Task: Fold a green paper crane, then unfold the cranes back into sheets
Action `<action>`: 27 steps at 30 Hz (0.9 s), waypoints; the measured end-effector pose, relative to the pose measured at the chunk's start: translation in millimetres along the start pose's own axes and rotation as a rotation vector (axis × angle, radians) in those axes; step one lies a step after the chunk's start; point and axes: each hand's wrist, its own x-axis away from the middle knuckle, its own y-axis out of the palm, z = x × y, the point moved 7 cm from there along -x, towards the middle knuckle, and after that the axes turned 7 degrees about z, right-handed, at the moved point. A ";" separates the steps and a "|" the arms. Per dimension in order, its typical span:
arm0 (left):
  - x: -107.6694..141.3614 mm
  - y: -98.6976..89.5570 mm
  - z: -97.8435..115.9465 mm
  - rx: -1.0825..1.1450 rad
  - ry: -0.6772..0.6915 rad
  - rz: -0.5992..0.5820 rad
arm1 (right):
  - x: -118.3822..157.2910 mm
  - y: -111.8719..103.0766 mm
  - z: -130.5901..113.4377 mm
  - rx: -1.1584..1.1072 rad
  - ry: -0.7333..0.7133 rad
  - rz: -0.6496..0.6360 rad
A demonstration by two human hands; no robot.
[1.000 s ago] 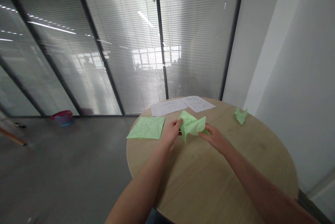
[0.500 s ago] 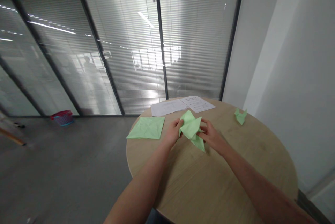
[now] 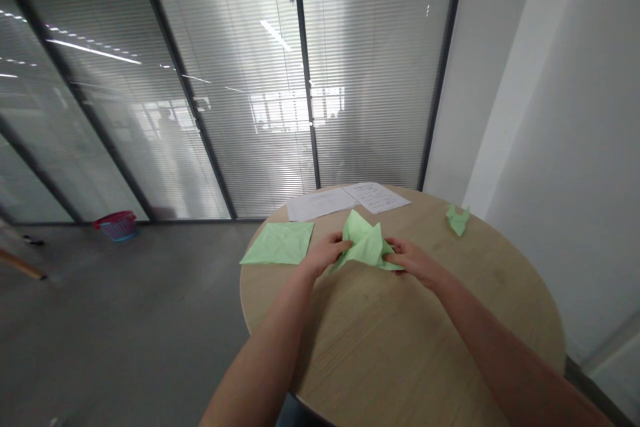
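Between my two hands is a creased sheet of green paper (image 3: 367,244), partly folded, with pointed flaps standing up. My left hand (image 3: 327,252) grips its left side, the thumb lying over the paper. On the other side, my right hand (image 3: 409,259) pinches the right edge; some of its fingers are hidden under the paper. The paper is low over the round wooden table (image 3: 400,347); whether it rests on the surface I cannot tell. A flat, creased green sheet (image 3: 279,243) lies to the left of my left hand.
Printed white sheets (image 3: 376,198) lie at the table's far edge. A small folded green paper piece (image 3: 457,220) stands at the far right. Behind the table is a glass partition with blinds (image 3: 265,147). A red and blue basket (image 3: 117,225) sits on the floor at left.
The green paper has been spread wider and lowered towards the table. My hands have moved slightly apart, and the flap that hung down at the right now lies out sideways.
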 end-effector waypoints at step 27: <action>4.7 -8.0 -15.0 -0.020 -0.220 -0.044 | -8.2 -38.2 9.3 -0.073 0.037 0.128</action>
